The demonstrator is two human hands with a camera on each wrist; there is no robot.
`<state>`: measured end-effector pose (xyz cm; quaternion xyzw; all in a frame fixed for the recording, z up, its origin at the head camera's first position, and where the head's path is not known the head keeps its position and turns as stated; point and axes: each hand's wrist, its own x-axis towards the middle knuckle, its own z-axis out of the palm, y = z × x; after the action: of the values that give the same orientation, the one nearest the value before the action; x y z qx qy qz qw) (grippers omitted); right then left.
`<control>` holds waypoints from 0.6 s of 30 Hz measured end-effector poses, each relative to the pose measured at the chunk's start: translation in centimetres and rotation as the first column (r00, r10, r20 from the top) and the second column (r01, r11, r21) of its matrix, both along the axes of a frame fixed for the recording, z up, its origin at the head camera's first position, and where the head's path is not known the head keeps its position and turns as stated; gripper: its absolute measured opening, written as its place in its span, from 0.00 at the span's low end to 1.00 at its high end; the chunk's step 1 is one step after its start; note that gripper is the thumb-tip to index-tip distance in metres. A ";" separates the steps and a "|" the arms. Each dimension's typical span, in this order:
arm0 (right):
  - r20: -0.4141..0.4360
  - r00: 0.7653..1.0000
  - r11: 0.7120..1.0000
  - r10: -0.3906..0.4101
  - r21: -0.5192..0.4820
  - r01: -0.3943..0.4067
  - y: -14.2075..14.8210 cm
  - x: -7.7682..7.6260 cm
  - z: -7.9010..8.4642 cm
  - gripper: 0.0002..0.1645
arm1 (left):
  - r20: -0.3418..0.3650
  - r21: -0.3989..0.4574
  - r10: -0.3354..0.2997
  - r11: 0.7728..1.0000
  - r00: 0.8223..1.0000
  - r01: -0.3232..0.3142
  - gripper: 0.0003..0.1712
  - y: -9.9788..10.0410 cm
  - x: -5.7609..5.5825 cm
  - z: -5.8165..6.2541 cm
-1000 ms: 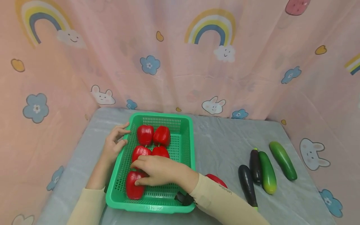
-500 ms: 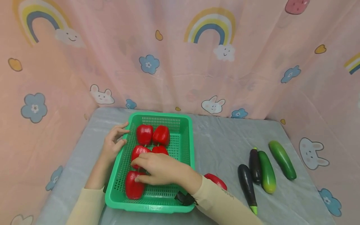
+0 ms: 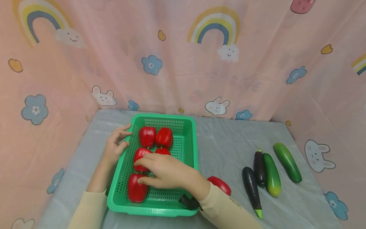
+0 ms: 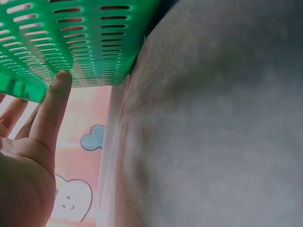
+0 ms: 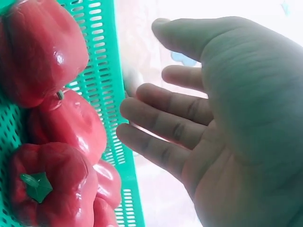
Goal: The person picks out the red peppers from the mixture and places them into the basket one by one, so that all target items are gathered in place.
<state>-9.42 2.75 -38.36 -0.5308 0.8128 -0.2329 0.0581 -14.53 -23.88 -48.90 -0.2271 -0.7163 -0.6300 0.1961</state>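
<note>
A green plastic basket (image 3: 195, 149) holds several red bell peppers (image 3: 147, 136), grouped mostly toward its left side. My left hand (image 3: 116, 144) is at the basket's left edge, fingertips at the rim; in the left wrist view its thumb (image 4: 54, 104) lies straight against the slotted outer wall. Above the peppers is my right hand (image 3: 164, 171), fingers loosely extended and palm bare in the right wrist view. The nearest bell pepper (image 3: 137, 190) lies beneath its thumb in the head view. Part of the middle peppers is hidden behind this hand.
Another red bell pepper (image 3: 219, 185) lies on the grey cloth right of the basket, beside my right forearm. Farther right are two dark eggplants (image 3: 251, 187) and two green cucumbers (image 3: 287, 162). A pink patterned curtain (image 3: 183, 79) stands behind the table.
My right hand has drawn slightly right and away from the nearest pepper, its fingers loosening. The left hand, basket and peppers stay where they were.
</note>
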 end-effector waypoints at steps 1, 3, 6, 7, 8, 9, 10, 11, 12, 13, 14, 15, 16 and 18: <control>-0.001 1.000 1.000 0.001 -0.004 -0.001 0.0 0.1 0.1 0.29 | -0.001 0.000 -0.001 1.000 1.000 0.001 0.16 0.0 0.0 0.0; -0.008 1.000 1.000 0.002 -0.009 -0.002 0.1 0.1 0.3 0.28 | 0.000 0.001 -0.002 1.000 1.000 0.002 0.16 0.0 0.0 0.0; -0.024 1.000 1.000 -0.001 -0.009 0.000 0.2 0.3 0.4 0.28 | 0.004 0.003 -0.004 1.000 1.000 0.004 0.16 0.0 0.1 0.0; -0.032 0.999 1.000 -0.003 -0.008 0.002 0.2 0.3 0.5 0.28 | 0.007 0.004 -0.004 1.000 1.000 0.004 0.16 0.0 0.1 0.0; -0.038 0.999 1.000 -0.004 -0.008 0.004 0.3 0.4 0.6 0.28 | 0.011 0.004 -0.004 1.000 1.000 0.003 0.16 0.0 0.1 0.0; -0.042 0.999 1.000 -0.007 -0.012 0.006 0.4 0.4 0.7 0.28 | 0.015 0.003 -0.002 1.000 1.000 0.002 0.16 0.0 0.1 0.0; -0.046 0.999 1.000 -0.009 -0.017 0.009 0.5 0.5 0.9 0.28 | 0.016 0.002 -0.001 1.000 1.000 0.001 0.16 0.0 0.1 0.1; -0.051 0.999 1.000 -0.012 -0.024 0.011 0.6 0.6 1.0 0.28 | 0.017 -0.001 0.000 1.000 1.000 0.000 0.16 0.0 0.1 0.1; -0.058 0.998 0.999 -0.015 -0.030 0.013 0.7 0.7 1.2 0.28 | 0.017 -0.003 0.002 1.000 1.000 -0.001 0.16 0.0 0.1 0.2; -0.065 0.998 0.999 -0.018 -0.036 0.016 0.8 0.8 1.3 0.28 | 0.016 -0.004 0.002 1.000 1.000 -0.002 0.16 0.1 0.1 0.2; -0.069 0.997 0.999 -0.020 -0.042 0.017 0.9 0.9 1.4 0.28 | 0.015 -0.006 0.005 1.000 1.000 -0.005 0.16 0.1 0.1 0.2; -0.073 0.997 0.999 -0.021 -0.048 0.018 1.1 1.0 1.5 0.28 | 0.013 -0.006 0.006 1.000 1.000 -0.006 0.16 0.1 0.1 0.2; -0.078 0.997 0.999 -0.022 -0.048 0.018 1.2 1.1 1.6 0.27 | 0.010 -0.007 0.006 1.000 1.000 -0.006 0.15 0.2 0.1 0.2; -0.076 0.997 0.999 -0.027 -0.049 0.024 1.4 1.2 1.7 0.28 | 0.010 -0.006 0.008 1.000 1.000 -0.008 0.16 0.2 0.1 0.2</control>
<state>-8.18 4.17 -36.68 -0.5301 0.8153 -0.2326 0.0110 -14.43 -23.69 -48.72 -0.2215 -0.7199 -0.6283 0.1946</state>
